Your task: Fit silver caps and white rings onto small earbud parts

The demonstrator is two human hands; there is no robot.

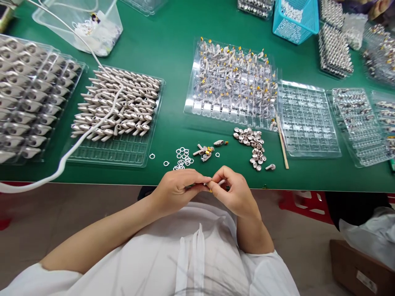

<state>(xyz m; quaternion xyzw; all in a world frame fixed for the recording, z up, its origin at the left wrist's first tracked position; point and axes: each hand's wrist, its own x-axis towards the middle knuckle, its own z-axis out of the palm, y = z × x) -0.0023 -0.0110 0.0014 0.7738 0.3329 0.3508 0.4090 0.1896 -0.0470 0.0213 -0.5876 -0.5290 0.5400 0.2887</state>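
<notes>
Green tabletop (173, 53) fills the upper part of my remote view, and I take the paired hands as the centre of my clock. Farthest left, towards ten o'clock, I see rows of grey shells (32, 107) in clear plastic trays (60, 113). Next, between ten and eleven, stands a translucent tub (63, 31) with white bits inside. At ten I find earbud stem housings (132, 102) piled in a ribbed tray (108, 155), a white cable (103, 119) crossing over them. Nearer, also at ten, lie thin white rings (182, 156).

I read the left hand (175, 189) as nearly closed, thumb and index finger pinching a small pale earbud stem (221, 182). That stem sits at the clock's centre, by the table's near edge, mostly hidden by fingers. At twelve I see a little heap of gold-tabbed pieces (205, 153). The right hand (236, 191) is curled, its thumb and index finger gripping the same stem.

Just past twelve, a clear tray (216, 111) bears gold-tabbed earbud parts (233, 68). At two I spot loose oval caps (254, 143) and a wooden stick (282, 144); at one, a blue basket (290, 35).
</notes>
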